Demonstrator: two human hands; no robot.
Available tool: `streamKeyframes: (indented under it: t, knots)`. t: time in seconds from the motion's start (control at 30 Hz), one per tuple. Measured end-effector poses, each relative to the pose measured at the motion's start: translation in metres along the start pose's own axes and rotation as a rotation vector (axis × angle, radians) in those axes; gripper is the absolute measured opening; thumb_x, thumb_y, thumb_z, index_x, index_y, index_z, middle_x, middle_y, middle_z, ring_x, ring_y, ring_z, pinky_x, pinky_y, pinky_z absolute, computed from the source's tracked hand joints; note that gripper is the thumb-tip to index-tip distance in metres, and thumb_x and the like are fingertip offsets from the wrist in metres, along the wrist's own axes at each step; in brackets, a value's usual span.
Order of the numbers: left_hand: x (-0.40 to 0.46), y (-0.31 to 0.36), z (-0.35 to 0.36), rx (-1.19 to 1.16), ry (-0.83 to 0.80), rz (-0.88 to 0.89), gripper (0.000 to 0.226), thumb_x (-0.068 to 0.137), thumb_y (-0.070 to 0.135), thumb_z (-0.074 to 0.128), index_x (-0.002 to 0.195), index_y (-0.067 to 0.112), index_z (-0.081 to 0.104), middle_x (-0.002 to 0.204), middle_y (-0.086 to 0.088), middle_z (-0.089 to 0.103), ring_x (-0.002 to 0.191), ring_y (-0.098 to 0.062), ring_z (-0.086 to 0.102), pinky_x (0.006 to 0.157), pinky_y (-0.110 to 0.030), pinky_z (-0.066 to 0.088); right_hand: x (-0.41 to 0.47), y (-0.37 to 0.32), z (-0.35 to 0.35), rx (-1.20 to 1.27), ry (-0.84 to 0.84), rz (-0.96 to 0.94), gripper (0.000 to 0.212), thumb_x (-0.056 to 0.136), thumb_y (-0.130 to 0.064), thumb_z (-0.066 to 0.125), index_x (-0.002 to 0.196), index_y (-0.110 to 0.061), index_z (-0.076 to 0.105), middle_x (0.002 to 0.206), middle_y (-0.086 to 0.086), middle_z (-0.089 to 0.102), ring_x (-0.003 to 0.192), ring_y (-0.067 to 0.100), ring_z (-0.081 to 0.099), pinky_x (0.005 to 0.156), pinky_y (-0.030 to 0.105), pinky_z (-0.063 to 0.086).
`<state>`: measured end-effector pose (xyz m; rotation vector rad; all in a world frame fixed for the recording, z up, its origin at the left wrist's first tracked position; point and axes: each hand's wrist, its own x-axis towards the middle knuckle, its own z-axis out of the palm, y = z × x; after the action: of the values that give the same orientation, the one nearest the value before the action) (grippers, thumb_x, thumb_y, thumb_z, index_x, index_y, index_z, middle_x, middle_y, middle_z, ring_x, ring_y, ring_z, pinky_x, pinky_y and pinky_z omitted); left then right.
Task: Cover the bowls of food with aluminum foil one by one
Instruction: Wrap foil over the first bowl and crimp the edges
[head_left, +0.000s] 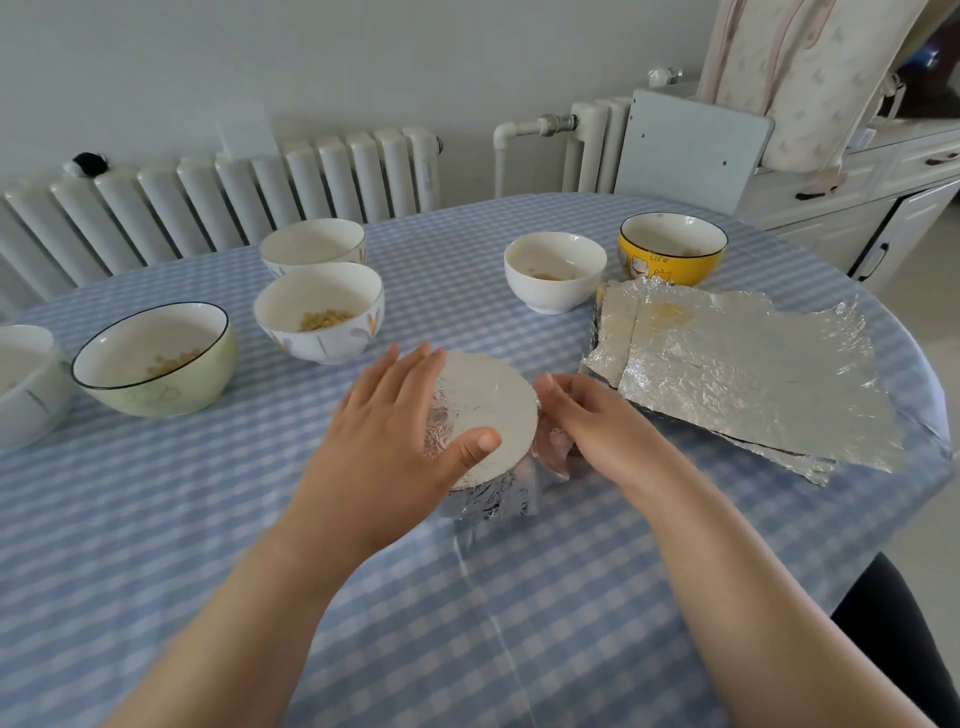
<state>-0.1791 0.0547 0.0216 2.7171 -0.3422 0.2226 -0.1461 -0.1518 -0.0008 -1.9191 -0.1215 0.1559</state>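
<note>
A bowl wrapped in aluminum foil (488, 410) stands in the middle of the table. My left hand (395, 426) lies over its left rim with straight fingers, thumb pressing on the foil top. My right hand (587, 415) presses the foil against the bowl's right side, fingers lightly bent. A stack of crinkled foil sheets (737, 374) lies to the right. Uncovered bowls holding a little food stand around: a white one (555, 270), a yellow one (672, 248), a patterned white one (319, 312), a green one (156, 358).
Another white bowl (311, 244) sits behind the patterned one, and one more (26, 384) at the left edge. The round table (519, 597) has a blue checked cloth. A radiator (218, 192) and a white cabinet (852, 208) stand beyond it.
</note>
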Motion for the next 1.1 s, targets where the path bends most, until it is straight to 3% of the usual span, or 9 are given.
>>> streamKeyframes:
  t: [0.07, 0.13, 0.2, 0.37, 0.57, 0.83, 1.1]
  knots:
    - [-0.001, 0.003, 0.001, -0.01, 0.005, 0.019, 0.106, 0.069, 0.089, 0.014, 0.155, 0.026, 0.018, 0.162, 0.011, 0.013, 0.15, -0.01, -0.001, 0.119, -0.03, -0.002, -0.005, -0.002, 0.003, -0.051, 0.212, -0.056, 0.042, 0.097, -0.05, 0.046, 0.082, -0.017, 0.067, 0.069, -0.002, 0.068, 0.064, 0.011, 0.062, 0.072, 0.04, 0.046]
    - [-0.001, 0.004, 0.003, 0.001, 0.009, 0.033, 0.105, 0.07, 0.089, 0.015, 0.155, 0.026, 0.019, 0.162, 0.009, 0.014, 0.151, -0.013, -0.001, 0.119, -0.029, -0.005, -0.01, -0.003, 0.01, 0.021, 0.283, -0.088, 0.034, 0.097, -0.048, 0.049, 0.093, -0.021, 0.07, 0.073, -0.012, 0.07, 0.067, 0.004, 0.063, 0.068, 0.032, 0.049]
    - [-0.001, 0.003, 0.005, 0.037, -0.008, 0.041, 0.106, 0.071, 0.09, 0.01, 0.155, 0.026, 0.019, 0.163, 0.008, 0.013, 0.151, -0.014, -0.002, 0.119, -0.029, -0.007, -0.012, 0.001, 0.019, 0.115, 0.238, -0.09, 0.025, 0.096, -0.043, 0.054, 0.102, -0.026, 0.071, 0.064, -0.023, 0.064, 0.059, -0.005, 0.058, 0.061, 0.02, 0.04]
    - [-0.001, 0.002, 0.008, 0.102, -0.041, 0.032, 0.116, 0.063, 0.094, -0.008, 0.155, 0.028, 0.014, 0.164, 0.009, 0.008, 0.151, -0.013, -0.006, 0.119, -0.03, -0.007, -0.01, 0.01, 0.028, 0.294, 0.276, -0.069, 0.015, 0.093, -0.027, 0.065, 0.103, -0.021, 0.073, 0.078, -0.008, 0.071, 0.055, -0.002, 0.056, 0.058, 0.021, 0.042]
    - [0.0, 0.002, 0.008, 0.152, -0.086, 0.003, 0.118, 0.058, 0.093, -0.015, 0.156, 0.03, 0.006, 0.165, 0.004, -0.001, 0.151, -0.018, -0.011, 0.12, -0.034, -0.007, -0.012, 0.008, 0.031, 0.495, 0.315, 0.028, 0.018, 0.095, -0.019, 0.062, 0.099, -0.003, 0.07, 0.049, -0.011, 0.056, 0.039, 0.0, 0.046, 0.041, 0.011, 0.036]
    - [0.002, 0.003, 0.008, 0.195, -0.127, -0.01, 0.114, 0.061, 0.09, -0.01, 0.156, 0.028, 0.0, 0.165, -0.001, -0.003, 0.151, -0.019, -0.009, 0.119, -0.034, -0.006, -0.007, 0.008, 0.036, 0.574, 0.362, 0.109, 0.019, 0.091, -0.026, 0.067, 0.078, -0.013, 0.067, 0.05, -0.013, 0.056, 0.042, -0.001, 0.047, 0.045, 0.013, 0.036]
    - [0.002, 0.006, 0.005, 0.198, -0.136, -0.018, 0.113, 0.061, 0.088, -0.007, 0.156, 0.028, 0.001, 0.165, -0.002, -0.002, 0.151, -0.02, -0.007, 0.119, -0.035, -0.004, -0.002, 0.004, 0.04, 0.71, 0.378, 0.233, 0.023, 0.089, -0.028, 0.069, 0.072, -0.014, 0.063, 0.069, 0.007, 0.06, 0.053, 0.013, 0.049, 0.049, 0.021, 0.041]
